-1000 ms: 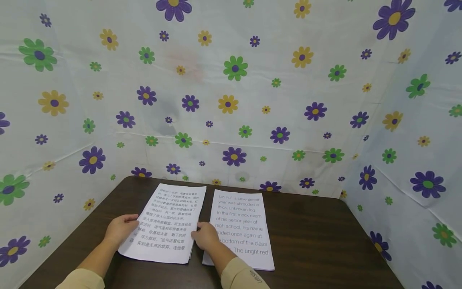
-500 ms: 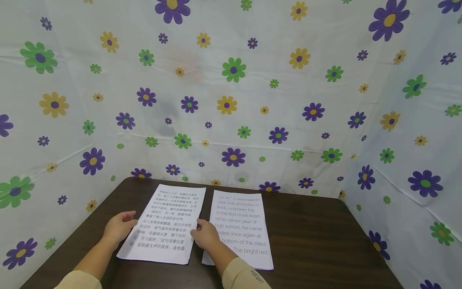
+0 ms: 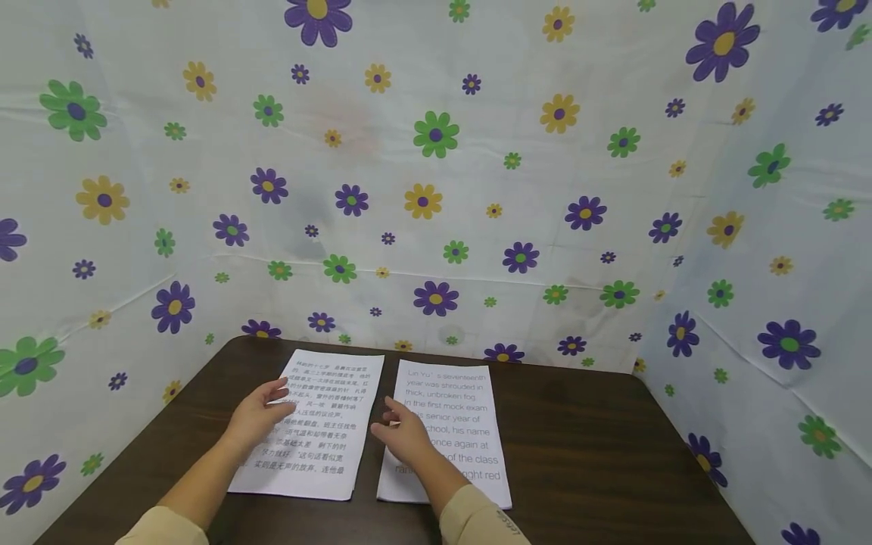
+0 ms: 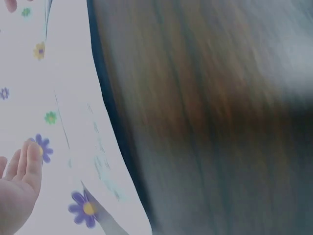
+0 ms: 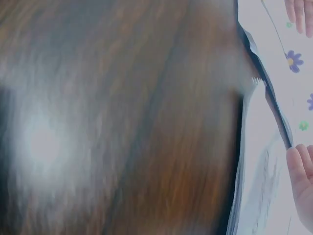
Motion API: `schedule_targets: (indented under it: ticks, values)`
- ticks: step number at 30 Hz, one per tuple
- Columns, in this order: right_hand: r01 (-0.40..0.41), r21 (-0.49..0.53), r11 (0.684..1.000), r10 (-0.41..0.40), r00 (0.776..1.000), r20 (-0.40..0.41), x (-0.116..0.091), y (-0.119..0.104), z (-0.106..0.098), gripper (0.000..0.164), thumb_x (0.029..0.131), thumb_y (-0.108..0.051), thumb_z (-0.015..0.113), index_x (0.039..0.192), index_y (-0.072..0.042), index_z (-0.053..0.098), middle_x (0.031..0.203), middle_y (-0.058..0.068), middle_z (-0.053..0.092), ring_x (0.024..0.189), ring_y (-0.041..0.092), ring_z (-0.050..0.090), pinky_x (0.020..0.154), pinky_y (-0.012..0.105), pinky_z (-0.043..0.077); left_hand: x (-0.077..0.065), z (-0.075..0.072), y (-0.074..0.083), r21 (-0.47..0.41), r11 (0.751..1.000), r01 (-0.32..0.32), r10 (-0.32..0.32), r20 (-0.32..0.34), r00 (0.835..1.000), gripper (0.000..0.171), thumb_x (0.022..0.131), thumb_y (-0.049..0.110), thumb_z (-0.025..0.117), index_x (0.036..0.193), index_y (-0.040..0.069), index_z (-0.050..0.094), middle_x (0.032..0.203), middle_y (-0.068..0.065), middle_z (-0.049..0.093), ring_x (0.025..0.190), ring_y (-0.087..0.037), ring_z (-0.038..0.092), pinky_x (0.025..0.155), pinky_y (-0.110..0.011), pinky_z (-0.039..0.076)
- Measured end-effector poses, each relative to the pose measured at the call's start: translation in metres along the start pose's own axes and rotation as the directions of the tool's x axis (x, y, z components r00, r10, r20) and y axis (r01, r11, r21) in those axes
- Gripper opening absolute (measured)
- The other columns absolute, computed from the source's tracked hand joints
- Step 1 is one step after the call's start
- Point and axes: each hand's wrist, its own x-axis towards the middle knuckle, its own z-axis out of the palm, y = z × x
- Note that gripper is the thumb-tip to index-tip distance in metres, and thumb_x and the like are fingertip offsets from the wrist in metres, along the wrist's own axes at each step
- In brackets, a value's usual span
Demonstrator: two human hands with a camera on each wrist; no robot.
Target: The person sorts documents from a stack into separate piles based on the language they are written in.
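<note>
Two stacks of printed white paper lie side by side on the dark wooden table (image 3: 586,446). The left stack (image 3: 320,443) carries Chinese text, the right stack (image 3: 470,424) large English text. In the head view my left hand (image 3: 255,416) overlaps the left edge of the Chinese pages, fingers loosely bent with nothing between them. My right hand (image 3: 407,437) overlaps the left part of the English pages, thumb and fingers apart and holding nothing. It hides some words there. Layered sheet edges of a paper stack (image 5: 252,161) show in the right wrist view.
White cloth (image 3: 368,166) printed with purple, green and yellow flowers hangs behind the table and along both sides. A narrow strip of table separates the two stacks. Bare wood extends right of the English pages.
Both hands have left the edges of the Chinese pages. My left hand has moved up and right over them; the right hand has shifted slightly right, over the English pages. Both stacks stay put.
</note>
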Motion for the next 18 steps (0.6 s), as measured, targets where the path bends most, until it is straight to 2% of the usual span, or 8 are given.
schedule_targets:
  ticks: [9,18]
  values:
    - [0.015,0.000,1.000,-0.015,1.000,-0.024,-0.004,0.016,-0.031,0.062,0.088,-0.025,0.068,0.144,-0.007,0.047,0.119,0.013,0.066,0.102,0.025,0.065,0.085,0.040,0.057,-0.002,0.030,0.019,-0.073,0.996,-0.058,0.064,0.077,0.995,0.065,0.092,0.015,0.063,0.148,-0.003,0.034,0.143,-0.031,0.046,0.126,-0.045,0.052,0.098,-0.048,0.053]
    - [0.002,-0.029,1.000,-0.003,0.999,-0.040,-0.008,0.022,-0.058,0.063,0.089,-0.026,0.068,0.145,-0.010,0.047,0.119,0.011,0.064,0.100,0.020,0.061,0.083,0.037,0.056,0.000,0.054,0.034,-0.135,0.984,-0.114,0.130,0.118,0.984,0.062,0.091,0.013,0.065,0.146,0.000,0.039,0.141,-0.028,0.051,0.119,-0.039,0.060,0.099,-0.048,0.052]
